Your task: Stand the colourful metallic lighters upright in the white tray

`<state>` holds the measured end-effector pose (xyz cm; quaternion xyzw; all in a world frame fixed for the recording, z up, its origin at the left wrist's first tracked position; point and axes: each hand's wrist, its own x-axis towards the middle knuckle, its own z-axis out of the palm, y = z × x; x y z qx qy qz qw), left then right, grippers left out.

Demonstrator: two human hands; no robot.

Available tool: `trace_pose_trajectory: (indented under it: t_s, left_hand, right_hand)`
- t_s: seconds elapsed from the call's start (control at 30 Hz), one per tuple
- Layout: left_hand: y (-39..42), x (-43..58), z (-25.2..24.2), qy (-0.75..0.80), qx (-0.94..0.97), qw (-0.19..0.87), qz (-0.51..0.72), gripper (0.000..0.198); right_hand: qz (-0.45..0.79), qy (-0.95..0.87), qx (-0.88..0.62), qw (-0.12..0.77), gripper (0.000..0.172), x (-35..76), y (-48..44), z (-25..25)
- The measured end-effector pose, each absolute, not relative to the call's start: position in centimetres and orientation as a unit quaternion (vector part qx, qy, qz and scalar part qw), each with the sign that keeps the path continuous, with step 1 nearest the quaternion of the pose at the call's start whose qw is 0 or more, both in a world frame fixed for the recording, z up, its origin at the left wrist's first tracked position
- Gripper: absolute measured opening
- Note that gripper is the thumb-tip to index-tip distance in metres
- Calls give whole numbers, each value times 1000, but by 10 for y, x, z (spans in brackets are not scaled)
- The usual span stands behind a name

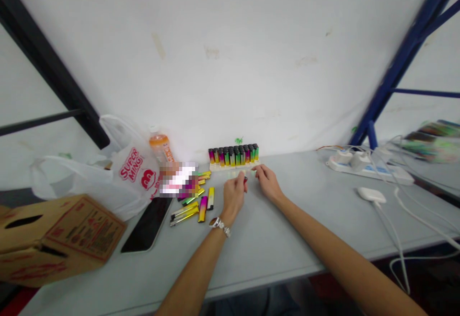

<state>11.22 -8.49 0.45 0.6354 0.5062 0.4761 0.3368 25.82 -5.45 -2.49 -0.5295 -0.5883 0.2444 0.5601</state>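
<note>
My left hand, with a watch on its wrist, is closed around a lighter. Only a small dark and red end of it shows past the fingers. To its right, my right hand has its fingers curled and pinched by the front edge of a pale tray; whatever they may hold is hidden. Rows of upright lighters with black tops and purple, yellow and green bodies stand in the tray. Left of my left hand lie loose lighters, among them a purple one and a yellow one.
A phone, a cardboard box, a white plastic bag and an orange-labelled bottle occupy the left side. On the right are a power strip, a white charger and loose cables. A wall rises behind the table.
</note>
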Motion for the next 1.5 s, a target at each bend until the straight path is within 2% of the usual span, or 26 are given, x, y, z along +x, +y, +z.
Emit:
trace_pose_trajectory:
  t_s: [0.17,0.33,0.47,0.67,0.77,0.97,1.07,1.13,1.3,1.37,1.5]
  left_hand:
    - [-80,114,5,510,591,381,495,47]
    - [-82,114,11,473,544,479,501,53]
    - [-82,115,12,487,537,472,502,45]
    - [-82,115,11,476,523,498,502,37]
    - [-80,115,9,462,514,528,495,43]
    - [-77,118,2,407,521,568,489,68]
    - [-78,120,2,418,570,527,472,74]
    - [-80,120,3,440,608,463,471,70]
    - [-83,116,1,487,662,311,478,43]
    - [-83,115,-1,484,682,282,471,39]
    - [-81,114,-4,487,702,263,449,41]
  right_hand:
    - [258,-598,-524,549,44,259,-53,-28]
    - [279,-596,-521,544,49,259,-52,-30]
    - [295,-599,-516,536,52,260,-50,-33]
    - [302,-611,-492,542,35,254,-62,-22]
    - [312,-621,-445,565,31,243,-75,-14]
    - [331,-612,-426,578,34,232,-91,-7]
    - [377,-588,-411,586,36,239,-89,-5]
    - [375,-585,-408,593,36,248,-84,-1]
    - [288,-602,-431,607,34,285,-51,8]
    - [224,-619,-452,602,31,300,-32,10]
    - [161,-672,-495,527,19,316,1,11]
